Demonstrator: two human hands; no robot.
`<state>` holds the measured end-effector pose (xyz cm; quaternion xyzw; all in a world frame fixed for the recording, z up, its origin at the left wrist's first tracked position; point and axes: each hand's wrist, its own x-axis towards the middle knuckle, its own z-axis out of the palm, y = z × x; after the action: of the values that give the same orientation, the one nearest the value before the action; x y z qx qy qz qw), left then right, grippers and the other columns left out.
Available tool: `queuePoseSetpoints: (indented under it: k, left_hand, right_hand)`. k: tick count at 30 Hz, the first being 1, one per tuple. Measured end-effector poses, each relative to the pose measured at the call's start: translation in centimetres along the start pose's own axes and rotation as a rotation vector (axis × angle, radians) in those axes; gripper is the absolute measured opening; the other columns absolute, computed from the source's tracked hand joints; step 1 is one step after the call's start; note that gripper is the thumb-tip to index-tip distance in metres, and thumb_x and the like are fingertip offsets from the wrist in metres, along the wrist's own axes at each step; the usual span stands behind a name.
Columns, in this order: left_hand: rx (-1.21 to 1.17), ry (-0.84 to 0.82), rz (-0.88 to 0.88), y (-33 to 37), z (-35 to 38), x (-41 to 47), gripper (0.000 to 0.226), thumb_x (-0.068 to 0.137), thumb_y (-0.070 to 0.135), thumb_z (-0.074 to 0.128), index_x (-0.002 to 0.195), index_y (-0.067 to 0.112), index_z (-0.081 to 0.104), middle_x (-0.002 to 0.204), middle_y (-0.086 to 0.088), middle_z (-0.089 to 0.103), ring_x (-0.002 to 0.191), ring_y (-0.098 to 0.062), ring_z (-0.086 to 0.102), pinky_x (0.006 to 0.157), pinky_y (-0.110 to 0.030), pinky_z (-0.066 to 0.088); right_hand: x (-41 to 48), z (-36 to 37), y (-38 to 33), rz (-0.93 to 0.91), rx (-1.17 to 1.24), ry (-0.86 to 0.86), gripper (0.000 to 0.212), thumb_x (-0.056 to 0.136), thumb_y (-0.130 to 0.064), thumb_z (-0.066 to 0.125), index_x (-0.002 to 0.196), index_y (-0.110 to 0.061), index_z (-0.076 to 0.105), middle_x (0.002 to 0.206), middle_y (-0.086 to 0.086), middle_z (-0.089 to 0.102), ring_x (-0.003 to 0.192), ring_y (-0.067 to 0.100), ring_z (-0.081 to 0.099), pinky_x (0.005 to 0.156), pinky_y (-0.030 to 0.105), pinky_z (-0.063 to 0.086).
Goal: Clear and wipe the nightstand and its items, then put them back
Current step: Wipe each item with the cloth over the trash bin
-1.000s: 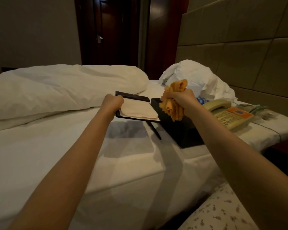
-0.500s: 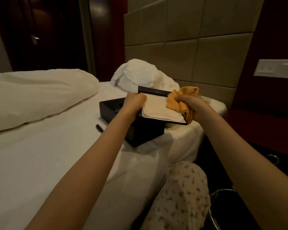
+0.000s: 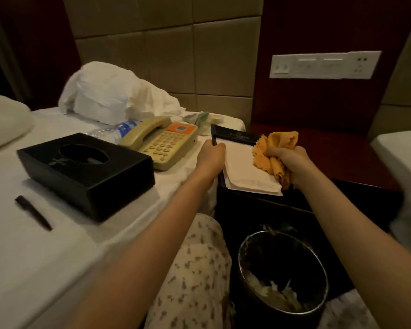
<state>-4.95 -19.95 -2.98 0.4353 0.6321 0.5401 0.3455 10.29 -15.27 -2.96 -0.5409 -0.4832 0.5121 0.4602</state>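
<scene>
1. A person's left hand [image 3: 210,157] grips the left edge of a black notepad holder [image 3: 233,135], fingers curled round it. The holder is held in the air between the head-end corner of the bed [image 3: 45,257] and the nightstand's dark-red tabletop [image 3: 342,157]. A white paper pad [image 3: 244,167] lies in it.
2. The right hand [image 3: 292,162] clenches a bunched orange cloth [image 3: 274,150] at the pad's right edge. Whether the cloth touches the paper cannot be told.
3. A cream telephone [image 3: 166,143] with an orange panel sits at the same corner of the bed, just left of the holder. A plastic water bottle [image 3: 121,129] lies just behind it, and a white plastic bag [image 3: 109,98] rests near the padded headboard [image 3: 176,55].
4. A black tissue box [image 3: 86,172] stands near the bed's side edge, left of the telephone. A black pen [image 3: 32,212] lies on the sheet, apart from the box.
5. A round metal wastebasket [image 3: 282,269] holding crumpled paper stands on the floor below the holder, beside the person's patterned trouser leg [image 3: 199,269]. A white switch panel [image 3: 323,65] hangs on the wall above the tabletop.
</scene>
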Motion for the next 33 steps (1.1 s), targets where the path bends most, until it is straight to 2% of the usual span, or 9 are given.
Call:
queuePoseSetpoints:
  k: [4, 8, 12, 14, 18, 22, 28, 31, 33]
  left_hand:
    - [0.01, -0.114, -0.049, -2.2, 3.3, 1.1, 0.03, 0.097, 0.016, 0.035, 0.124, 0.01, 0.048, 0.11, -0.006, 0.057, 0.103, -0.026, 0.056, 0.091, -0.036, 0.047]
    - [0.054, -0.207, -0.095, -4.8, 6.2, 1.8, 0.016, 0.099, 0.017, 0.035, 0.107, 0.013, 0.048, 0.097, -0.005, 0.056, 0.092, -0.024, 0.055, 0.081, -0.035, 0.044]
    - [0.074, -0.312, -0.122, -7.1, 8.8, 1.9, 0.013, 0.099, 0.015, 0.035, 0.103, 0.014, 0.047, 0.094, -0.004, 0.054, 0.088, -0.022, 0.055, 0.076, -0.033, 0.043]
    - [0.103, -0.359, -0.105, -8.0, 10.1, 1.8, 0.012, 0.098, 0.014, 0.036, 0.103, 0.016, 0.046, 0.098, -0.003, 0.054, 0.093, -0.021, 0.054, 0.079, -0.034, 0.043]
    - [0.133, -0.445, -0.094, -8.8, 12.2, 2.3, 0.013, 0.099, 0.015, 0.035, 0.105, 0.017, 0.045, 0.104, -0.005, 0.055, 0.099, -0.024, 0.055, 0.083, -0.036, 0.044]
    - [0.178, -0.555, -0.077, -10.2, 13.5, 2.3, 0.013, 0.099, 0.016, 0.036, 0.106, 0.017, 0.047, 0.101, -0.007, 0.057, 0.094, -0.024, 0.057, 0.082, -0.036, 0.046]
    - [0.217, -0.622, -0.025, -12.9, 14.6, 1.0, 0.017, 0.1, 0.027, 0.037, 0.112, 0.023, 0.049, 0.097, -0.003, 0.061, 0.087, -0.021, 0.061, 0.077, -0.038, 0.05]
    - [0.285, -0.618, 0.029, -13.1, 14.7, 0.7, 0.029, 0.099, 0.029, 0.037, 0.125, 0.02, 0.047, 0.098, -0.003, 0.062, 0.089, -0.025, 0.061, 0.082, -0.045, 0.051]
    - [0.293, -0.601, 0.006, -13.2, 14.7, 0.5, 0.033, 0.099, 0.027, 0.037, 0.131, 0.019, 0.043, 0.094, 0.002, 0.059, 0.094, -0.026, 0.061, 0.084, -0.046, 0.049]
  right_hand:
    - [1.3, -2.7, 2.9, 0.026, -0.027, 0.061, 0.032, 0.083, -0.007, 0.067, 0.113, -0.003, 0.056, 0.104, 0.01, 0.061, 0.094, 0.026, 0.06, 0.087, 0.039, 0.05]
    - [2.3, -4.7, 6.6, -0.001, -0.213, 0.181, 0.02, 0.081, -0.018, 0.069, 0.098, -0.013, 0.06, 0.104, 0.011, 0.065, 0.094, 0.027, 0.062, 0.089, 0.045, 0.051]
    - [2.2, -6.2, 9.6, -0.076, -0.489, 0.253, 0.021, 0.085, -0.027, 0.064, 0.099, -0.011, 0.061, 0.096, 0.006, 0.065, 0.088, 0.023, 0.06, 0.071, 0.031, 0.045]
    - [2.1, -6.8, 10.8, -0.108, -0.567, 0.266, 0.021, 0.084, -0.024, 0.063, 0.1, -0.011, 0.061, 0.094, 0.006, 0.065, 0.087, 0.023, 0.06, 0.069, 0.028, 0.043]
    - [2.3, -8.7, 12.1, -0.18, -0.459, 0.387, 0.013, 0.084, -0.02, 0.065, 0.095, -0.015, 0.059, 0.089, -0.001, 0.062, 0.08, 0.016, 0.057, 0.065, 0.024, 0.041]
    - [3.6, -9.3, 13.2, -0.146, -0.313, 0.5, 0.016, 0.084, -0.017, 0.066, 0.094, -0.023, 0.055, 0.091, -0.002, 0.059, 0.088, 0.018, 0.059, 0.073, 0.027, 0.043]
    - [4.8, -6.4, 14.0, -0.339, -0.323, 0.375, 0.013, 0.086, -0.027, 0.063, 0.098, -0.026, 0.056, 0.102, 0.003, 0.059, 0.089, 0.014, 0.059, 0.076, 0.032, 0.051]
    - [4.5, -4.8, 15.2, -0.427, -0.731, 0.255, 0.049, 0.085, -0.054, 0.046, 0.119, -0.019, 0.05, 0.109, 0.0, 0.046, 0.087, 0.01, 0.051, 0.065, 0.028, 0.043]
    - [4.4, -4.5, 16.1, -0.447, -0.967, 0.267, 0.052, 0.091, -0.052, 0.039, 0.127, -0.014, 0.045, 0.115, 0.005, 0.043, 0.096, 0.018, 0.052, 0.064, 0.032, 0.046]
